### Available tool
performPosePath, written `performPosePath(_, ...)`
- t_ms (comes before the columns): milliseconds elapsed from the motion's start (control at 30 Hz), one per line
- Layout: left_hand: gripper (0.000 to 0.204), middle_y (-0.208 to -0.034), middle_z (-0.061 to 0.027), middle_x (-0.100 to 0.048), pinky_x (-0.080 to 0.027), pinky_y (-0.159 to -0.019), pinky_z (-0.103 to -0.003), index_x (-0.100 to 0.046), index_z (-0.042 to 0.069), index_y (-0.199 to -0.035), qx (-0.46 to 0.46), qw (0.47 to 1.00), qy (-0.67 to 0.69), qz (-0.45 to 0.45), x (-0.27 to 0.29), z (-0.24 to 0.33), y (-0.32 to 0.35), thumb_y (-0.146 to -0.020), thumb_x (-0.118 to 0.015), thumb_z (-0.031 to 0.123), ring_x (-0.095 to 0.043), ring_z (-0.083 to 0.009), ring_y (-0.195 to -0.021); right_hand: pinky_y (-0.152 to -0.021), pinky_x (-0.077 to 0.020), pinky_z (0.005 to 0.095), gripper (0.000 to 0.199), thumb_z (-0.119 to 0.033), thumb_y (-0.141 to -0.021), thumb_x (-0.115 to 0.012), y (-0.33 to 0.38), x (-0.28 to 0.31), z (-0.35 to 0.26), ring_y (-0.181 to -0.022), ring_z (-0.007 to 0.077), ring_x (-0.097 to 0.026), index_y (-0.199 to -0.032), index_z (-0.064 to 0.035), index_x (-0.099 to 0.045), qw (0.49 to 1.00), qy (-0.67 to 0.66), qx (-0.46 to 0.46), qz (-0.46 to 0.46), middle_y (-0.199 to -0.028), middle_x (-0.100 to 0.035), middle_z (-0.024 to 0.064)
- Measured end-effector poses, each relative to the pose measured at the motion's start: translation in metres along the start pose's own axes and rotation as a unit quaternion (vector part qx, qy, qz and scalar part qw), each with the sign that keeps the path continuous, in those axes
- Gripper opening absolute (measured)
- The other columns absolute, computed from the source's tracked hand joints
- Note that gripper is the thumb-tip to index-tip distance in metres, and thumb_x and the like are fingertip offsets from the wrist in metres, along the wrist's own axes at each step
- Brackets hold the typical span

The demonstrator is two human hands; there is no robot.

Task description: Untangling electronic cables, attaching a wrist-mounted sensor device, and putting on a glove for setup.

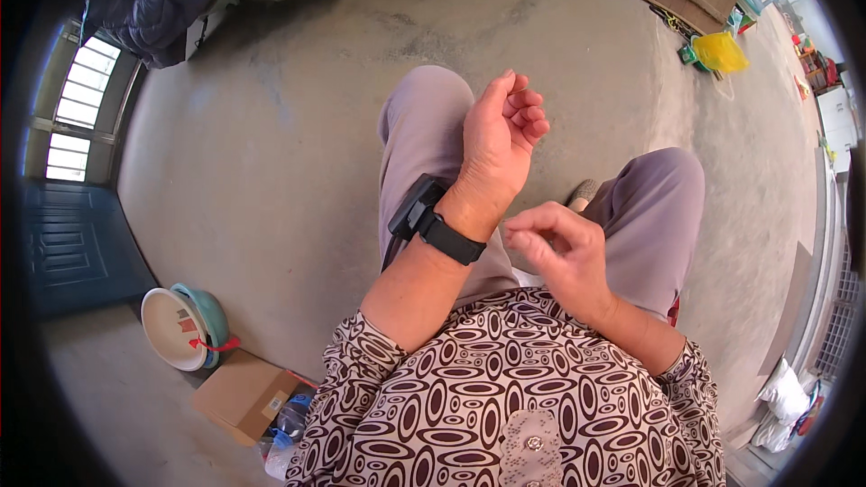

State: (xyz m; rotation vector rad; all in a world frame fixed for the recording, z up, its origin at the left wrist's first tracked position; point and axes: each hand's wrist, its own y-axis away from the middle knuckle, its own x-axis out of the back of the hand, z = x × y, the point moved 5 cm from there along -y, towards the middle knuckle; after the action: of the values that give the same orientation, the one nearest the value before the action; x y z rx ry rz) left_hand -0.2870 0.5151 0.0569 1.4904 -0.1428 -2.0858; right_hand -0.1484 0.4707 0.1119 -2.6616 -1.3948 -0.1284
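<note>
My left hand is raised in front of me over my left knee, with its palm turned toward my right. Its fingers curl loosely and hold nothing. Around the left wrist runs a black strap that carries a boxy black device on the outer side. Close beside that wrist, my right hand has its thumb and forefinger drawn together in a pinch. No object shows between those fingertips, and they are a little apart from the strap.
I am seated, knees apart, above a concrete floor. Two basins and a cardboard box stand at the lower left. A vehicle with a dark padded cover is at the upper left. A yellow item lies at the upper right.
</note>
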Motion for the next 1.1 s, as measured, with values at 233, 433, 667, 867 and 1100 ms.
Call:
performPosePath(233, 0.018, -0.078, -0.0043, -0.062, -0.051, -0.057, -0.026, -0.060, 0.006, -0.094, -0.063, 0.990, -0.126, -0.008, -0.007, 0.003, 0.006, -0.093, -0.060, 0.024, -0.058, -0.0120, -0.064, -0.075, -0.0490, 0.0244, 0.054, -0.037, -0.086, -0.074, 0.003, -0.023, 0.043, -0.085, 0.0095, -0.057, -0.117, 0.0021, -0.053, 0.926, -0.247, -0.279, -0.059, -0.098, -0.061, 0.0028)
performPosePath(433, 0.005, -0.070, -0.0059, -0.059, -0.052, -0.054, -0.030, -0.058, 0.008, -0.080, -0.415, 0.660, -0.590, -0.209, -0.067, -0.015, 0.067, -0.082, -0.062, 0.011, -0.060, -0.0179, -0.063, -0.091, -0.0499, 0.0317, 0.051, -0.017, -0.080, -0.081, 0.016, -0.025, 0.036, -0.102, 0.0140, -0.061, -0.121, 0.0012, -0.056, 0.965, -0.102, -0.166, -0.177, -0.116, -0.064, 0.0061)
performPosePath(667, 0.007, -0.067, -0.0032, -0.061, -0.049, -0.052, -0.034, -0.060, 0.009, -0.071, -0.431, 0.352, -0.759, -0.339, -0.069, -0.070, 0.101, -0.069, -0.064, 0.014, -0.062, -0.0178, -0.065, -0.107, -0.0376, 0.0305, 0.060, -0.014, -0.087, -0.071, 0.020, -0.026, 0.037, -0.127, 0.0150, -0.046, -0.138, -0.0014, -0.042, 0.913, -0.263, -0.196, -0.244, -0.138, -0.049, 0.0078)
performPosePath(867, 0.008, -0.069, -0.0031, -0.064, -0.047, -0.055, -0.033, -0.069, 0.009, -0.073, -0.399, 0.237, -0.828, -0.315, -0.060, -0.100, 0.101, -0.070, -0.064, 0.015, -0.061, -0.0181, -0.067, -0.107, -0.0394, 0.0282, 0.068, -0.016, -0.082, -0.078, 0.021, -0.023, 0.039, -0.123, 0.0126, -0.050, -0.138, 0.0009, -0.043, 0.876, -0.318, -0.270, -0.243, -0.134, -0.052, 0.0062)
performPosePath(1100, 0.007, -0.066, -0.0003, -0.058, -0.043, -0.050, -0.030, -0.065, 0.009, -0.072, -0.385, 0.173, -0.857, -0.297, -0.060, -0.105, 0.098, -0.071, -0.064, 0.016, -0.059, -0.0151, -0.065, -0.104, -0.0420, 0.0266, 0.073, -0.014, -0.079, -0.081, 0.023, -0.020, 0.043, -0.121, 0.0124, -0.052, -0.139, 0.0027, -0.042, 0.858, -0.326, -0.301, -0.258, -0.134, -0.054, 0.0064)
